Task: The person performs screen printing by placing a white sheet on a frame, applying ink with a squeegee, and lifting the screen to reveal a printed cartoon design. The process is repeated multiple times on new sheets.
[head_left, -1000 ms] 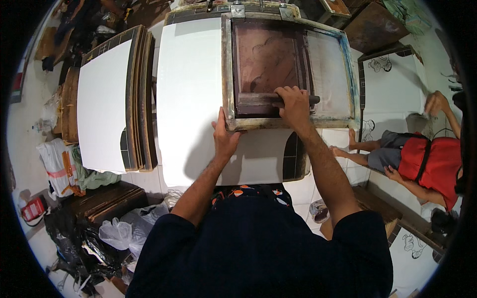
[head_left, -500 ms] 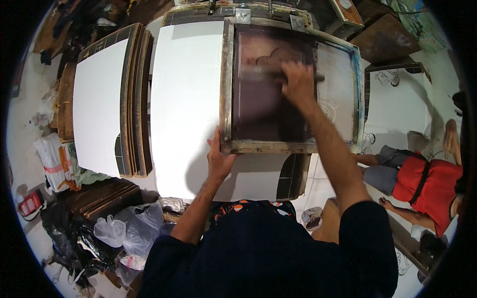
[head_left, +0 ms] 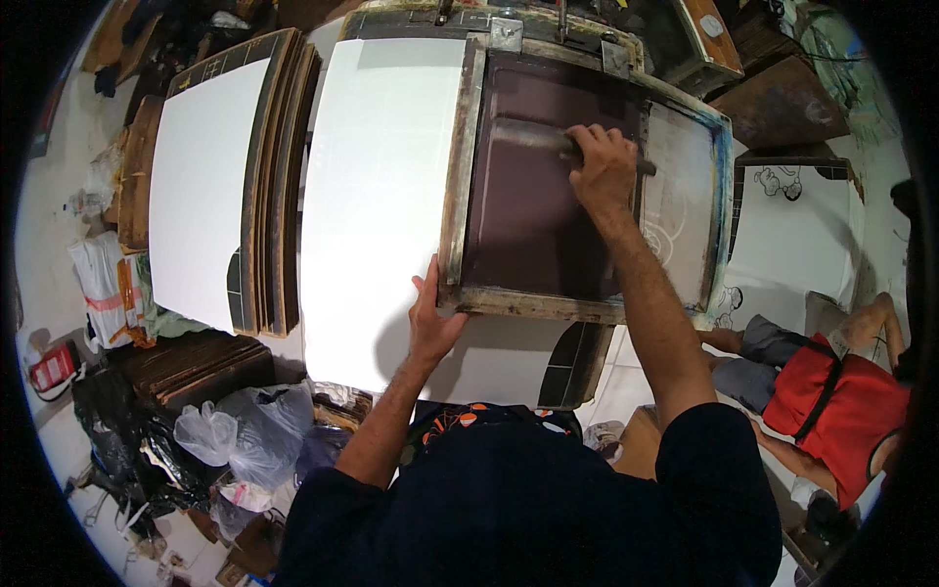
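A screen printing frame [head_left: 548, 300] with dark brown mesh lies over a white sheet [head_left: 377, 196] on a board. In my right hand [head_left: 603, 171] is a squeegee [head_left: 533, 134], its long bar lying across the upper part of the mesh. The squeegee's left half is smeared by motion, and my fingers hide its middle. My left hand [head_left: 432, 328] grips the frame's near left corner, with fingers along the side rail and the thumb by the near rail. Metal hinge clamps [head_left: 506, 35] stand at the frame's far edge.
Stacked boards with a white sheet on top [head_left: 201, 196] stand left. Plastic bags [head_left: 259, 430] lie lower left. At right are a sheet with black line drawings [head_left: 792, 225] and a person in red [head_left: 817, 391]. A wooden box [head_left: 699, 44] sits at the far right.
The view has turned slightly. A lighter patch with a curved outline above the squeegee has become even dark mesh. My left hand stays at the frame's corner.
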A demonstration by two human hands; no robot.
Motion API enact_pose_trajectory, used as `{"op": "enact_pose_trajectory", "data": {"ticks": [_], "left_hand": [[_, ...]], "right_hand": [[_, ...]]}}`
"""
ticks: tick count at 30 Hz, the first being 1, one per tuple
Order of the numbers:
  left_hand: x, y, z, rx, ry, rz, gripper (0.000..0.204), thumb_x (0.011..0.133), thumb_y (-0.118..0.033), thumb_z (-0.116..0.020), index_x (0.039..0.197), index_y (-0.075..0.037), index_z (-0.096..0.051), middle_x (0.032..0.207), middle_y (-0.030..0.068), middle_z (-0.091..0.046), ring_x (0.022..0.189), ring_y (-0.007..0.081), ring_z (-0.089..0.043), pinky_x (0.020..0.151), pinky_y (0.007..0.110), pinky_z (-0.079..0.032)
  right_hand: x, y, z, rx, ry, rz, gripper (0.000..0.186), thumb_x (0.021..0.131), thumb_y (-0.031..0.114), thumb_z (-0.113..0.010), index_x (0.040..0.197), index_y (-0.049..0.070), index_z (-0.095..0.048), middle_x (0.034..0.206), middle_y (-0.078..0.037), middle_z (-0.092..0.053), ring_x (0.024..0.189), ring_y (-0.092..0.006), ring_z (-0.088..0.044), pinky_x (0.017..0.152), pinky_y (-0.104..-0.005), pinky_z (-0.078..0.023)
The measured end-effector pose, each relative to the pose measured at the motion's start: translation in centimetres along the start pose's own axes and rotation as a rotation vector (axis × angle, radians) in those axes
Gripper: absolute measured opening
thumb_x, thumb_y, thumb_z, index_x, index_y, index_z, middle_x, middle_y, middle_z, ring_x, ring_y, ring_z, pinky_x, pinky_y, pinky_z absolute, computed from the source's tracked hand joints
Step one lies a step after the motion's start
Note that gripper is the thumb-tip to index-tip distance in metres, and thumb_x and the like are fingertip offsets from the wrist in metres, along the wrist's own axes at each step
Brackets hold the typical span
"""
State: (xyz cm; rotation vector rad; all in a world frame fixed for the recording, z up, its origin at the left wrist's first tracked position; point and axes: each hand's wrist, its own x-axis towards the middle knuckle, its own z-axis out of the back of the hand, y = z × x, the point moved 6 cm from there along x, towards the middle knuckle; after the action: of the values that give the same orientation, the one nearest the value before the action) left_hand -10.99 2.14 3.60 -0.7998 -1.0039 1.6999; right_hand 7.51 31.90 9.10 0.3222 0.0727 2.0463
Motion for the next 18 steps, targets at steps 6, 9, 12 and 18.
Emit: {"op": "enact_pose_trajectory", "data": {"ticks": [6,9,12,18], "left_hand": [[0.0,-0.2,0.1,0.017,-0.001,-0.014,0.104,0.077,0.005,-0.078,0.165,0.000,-0.021,0.141,0.0251,-0.064,0.130,0.0366,-0.064,0.130,0.054,-0.012],[0.0,-0.2,0.1,0.025,-0.009,-0.045,0.104,0.078,0.003,-0.081,0.164,0.001,-0.023,0.142,0.0247,-0.063,0.133,0.0327,-0.062,0.129,0.053,-0.018],[0.0,-0.2,0.0,0.023,-0.015,-0.067,0.104,0.077,0.004,-0.081,0.164,0.001,-0.023,0.141,0.0247,-0.064,0.130,0.0321,-0.064,0.128,0.053,-0.020],[-0.2,0.4,-0.1,-0.056,-0.032,-0.075,0.106,0.076,0.006,-0.082,0.164,0.003,-0.023,0.141,0.0237,-0.064,0.127,0.0325,-0.067,0.129,0.053,-0.016]], "right_hand": [[8.2,-2.7,-0.3,-0.034,-0.285,0.038,0.040,0.080,0.016,-0.082,0.118,0.018,-0.073,0.112,-0.003,-0.071,0.110,-0.0275,-0.065,0.098,-0.0479,-0.044],[10.3,-3.3,-1.6,-0.061,-0.252,0.036,0.034,0.085,0.022,-0.081,0.117,0.018,-0.074,0.110,-0.004,-0.072,0.110,-0.0290,-0.065,0.097,-0.0493,-0.045],[7.8,-2.5,-1.4,-0.004,-0.212,0.035,0.035,0.080,0.022,-0.084,0.114,0.020,-0.075,0.107,-0.004,-0.072,0.105,-0.0296,-0.065,0.093,-0.0487,-0.046],[-9.9,3.4,2.5,0.162,-0.065,0.030,0.031,0.072,0.011,-0.083,0.101,0.014,-0.071,0.095,-0.005,-0.066,0.095,-0.0302,-0.062,0.083,-0.0463,-0.046]]}}
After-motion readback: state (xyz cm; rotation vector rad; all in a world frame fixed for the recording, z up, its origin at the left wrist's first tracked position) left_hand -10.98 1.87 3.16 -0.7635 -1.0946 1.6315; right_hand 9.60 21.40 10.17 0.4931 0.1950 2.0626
